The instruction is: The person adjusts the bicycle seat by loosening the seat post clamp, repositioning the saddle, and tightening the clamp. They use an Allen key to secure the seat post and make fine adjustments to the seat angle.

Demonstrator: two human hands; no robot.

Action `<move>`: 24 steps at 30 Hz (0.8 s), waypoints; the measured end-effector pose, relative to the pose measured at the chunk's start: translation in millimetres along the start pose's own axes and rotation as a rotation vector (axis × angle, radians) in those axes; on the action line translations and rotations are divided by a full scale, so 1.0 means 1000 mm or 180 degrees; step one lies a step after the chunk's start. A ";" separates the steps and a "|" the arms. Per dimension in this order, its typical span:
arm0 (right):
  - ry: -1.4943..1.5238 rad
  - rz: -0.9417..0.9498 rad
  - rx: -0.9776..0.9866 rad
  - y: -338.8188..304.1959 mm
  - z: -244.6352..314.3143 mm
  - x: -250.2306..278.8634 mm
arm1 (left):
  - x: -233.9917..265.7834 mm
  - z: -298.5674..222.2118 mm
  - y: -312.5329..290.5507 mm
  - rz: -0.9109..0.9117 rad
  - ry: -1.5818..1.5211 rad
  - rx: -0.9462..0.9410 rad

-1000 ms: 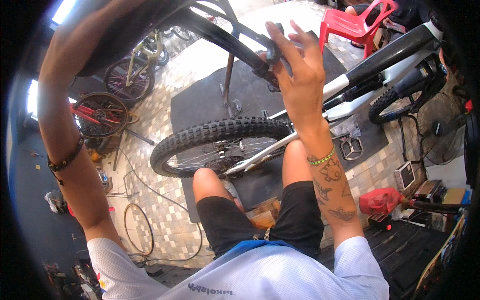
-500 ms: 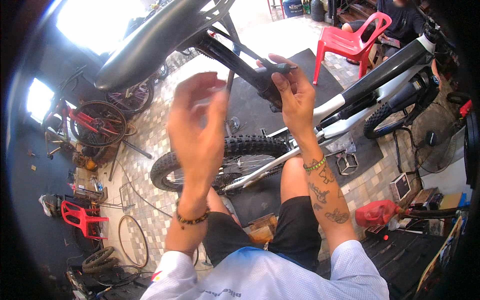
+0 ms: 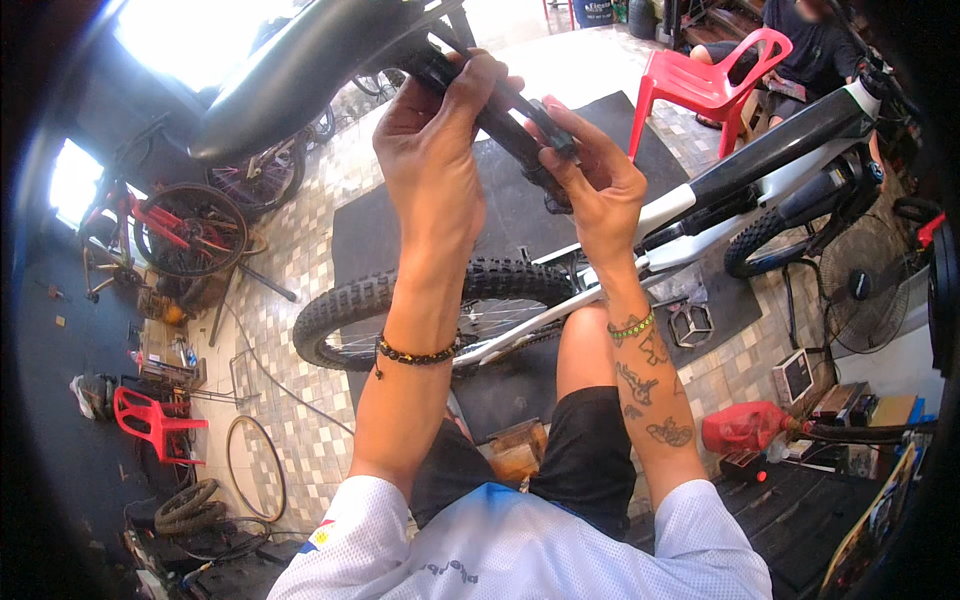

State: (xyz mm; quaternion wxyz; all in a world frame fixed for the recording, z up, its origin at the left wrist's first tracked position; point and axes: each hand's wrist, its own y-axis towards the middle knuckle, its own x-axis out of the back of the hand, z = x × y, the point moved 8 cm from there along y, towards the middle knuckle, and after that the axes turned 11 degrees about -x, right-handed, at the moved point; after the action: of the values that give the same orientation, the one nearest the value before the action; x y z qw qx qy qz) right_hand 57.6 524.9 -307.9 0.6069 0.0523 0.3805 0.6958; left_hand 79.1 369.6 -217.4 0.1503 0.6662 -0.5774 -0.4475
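Note:
A black bicycle saddle point(image 3: 290, 75) looms at the upper left, with a black seatpost point(image 3: 510, 135) running down and right from it. My left hand point(image 3: 440, 135) is closed round the upper part of the seatpost, just under the saddle; its far fingers are partly hidden. A thin black bar lies alongside the post, ending in a short dark cylindrical piece point(image 3: 560, 143). My right hand point(image 3: 600, 185) pinches that piece between thumb and fingers, close to the lower end of the post. The white and black bicycle frame point(image 3: 665, 210) extends to the right.
The knobby rear tyre point(image 3: 340, 305) is below my hands, over a dark mat point(image 3: 370, 235). A red chair point(image 3: 700, 85) and a seated person point(image 3: 810, 50) are at the far right. A fan point(image 3: 860, 285) and a red container point(image 3: 740, 428) stand at right; other bicycles point(image 3: 190, 235) at left.
My left hand has moved up and right from open air and closed round the seatpost. My right hand keeps its pinch and has shifted slightly down and right.

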 end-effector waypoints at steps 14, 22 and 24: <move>-0.1409 -0.0070 0.0640 -0.003 0.025 -0.005 | -0.003 0.002 0.000 -0.0277 -0.0404 -0.0228; 0.0514 0.0421 -0.0722 0.015 -0.008 -0.005 | 0.000 -0.001 0.002 -0.0231 -0.0058 -0.0220; 0.0302 0.0312 -0.0644 0.013 -0.005 -0.002 | -0.001 -0.001 0.003 -0.0191 -0.0010 -0.0167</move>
State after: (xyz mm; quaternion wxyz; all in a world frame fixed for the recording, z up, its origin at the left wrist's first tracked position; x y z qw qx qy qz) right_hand 44.6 521.2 -303.2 0.5557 -0.0236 0.3336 0.7611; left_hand 78.1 369.2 -214.2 0.1534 0.6783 -0.5454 -0.4679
